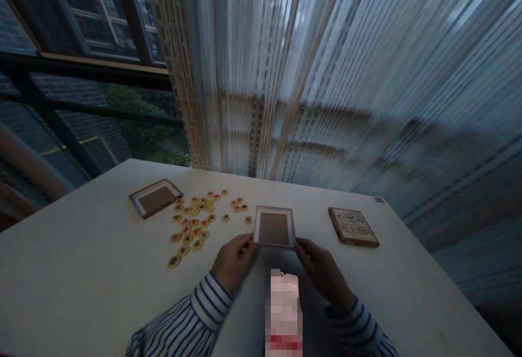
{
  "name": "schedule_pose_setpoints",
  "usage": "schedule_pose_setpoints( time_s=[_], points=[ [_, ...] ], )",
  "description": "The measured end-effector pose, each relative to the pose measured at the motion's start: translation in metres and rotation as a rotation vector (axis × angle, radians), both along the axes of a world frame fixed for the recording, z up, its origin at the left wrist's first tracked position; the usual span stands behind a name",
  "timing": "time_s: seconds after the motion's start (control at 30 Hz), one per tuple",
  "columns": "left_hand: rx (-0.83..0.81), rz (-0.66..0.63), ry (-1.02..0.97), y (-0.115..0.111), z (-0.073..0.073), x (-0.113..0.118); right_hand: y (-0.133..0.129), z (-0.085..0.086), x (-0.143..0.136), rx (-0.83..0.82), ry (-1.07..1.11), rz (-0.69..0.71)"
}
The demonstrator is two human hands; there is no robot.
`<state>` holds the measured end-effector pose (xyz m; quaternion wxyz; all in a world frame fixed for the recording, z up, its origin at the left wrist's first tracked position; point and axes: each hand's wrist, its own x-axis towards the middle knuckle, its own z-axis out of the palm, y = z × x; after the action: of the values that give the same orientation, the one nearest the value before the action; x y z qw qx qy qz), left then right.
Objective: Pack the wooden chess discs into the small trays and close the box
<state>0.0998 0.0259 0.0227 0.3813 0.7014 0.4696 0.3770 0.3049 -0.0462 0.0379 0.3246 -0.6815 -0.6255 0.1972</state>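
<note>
Biggest of all, the string curtain filled the view beyond the table, and over to the left the window looked onto brick and greenery! Below spread the white table, broad and pale.

In from the near side came my striped sleeves, and between them lay the phone, its screen blurred into blocks. And there was the action: my left hand had its grip closed on the near left corner of the shallow tray, while my right hand matched it, grip closed on the near right corner! That tray sat open side up, middle of the table, just past the phone, brown-floored inside a pale rim; whether its base touched the tabletop, I couldn't tell.

Out right, well apart from my hand, lay the printed box, flat, picture side up. Far left, the second tray lay open too, tilted to my line of sight, brown floor showing.

Smallest of the lot, the round pieces scattered between the two trays, some marked red, some black! One lone piece rested just beside the held tray's left side.
</note>
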Motion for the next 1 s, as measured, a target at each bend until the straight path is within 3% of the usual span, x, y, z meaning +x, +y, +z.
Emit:
schedule_pose_setpoints(
  time_s=[0.13, 0.27, 0.43, 1.0],
  points=[
    [0.036, -0.038, 0.051, 0.005, -0.003, 0.016, 0.0, -0.015, 0.01, -0.007, 0.05, -0.079],
    [0.11, -0.078, 0.08, 0.007, -0.017, 0.024, 0.0, -0.024, 0.017, -0.039, 0.066, -0.123],
    [0.219, -0.176, 0.167, 0.009, -0.026, 0.024, -0.002, -0.028, 0.021, -0.056, 0.039, -0.112],
    [0.522, -0.17, 0.294, 0.011, -0.037, 0.017, -0.002, -0.039, 0.02, 0.03, -0.193, -0.083]
  ],
)
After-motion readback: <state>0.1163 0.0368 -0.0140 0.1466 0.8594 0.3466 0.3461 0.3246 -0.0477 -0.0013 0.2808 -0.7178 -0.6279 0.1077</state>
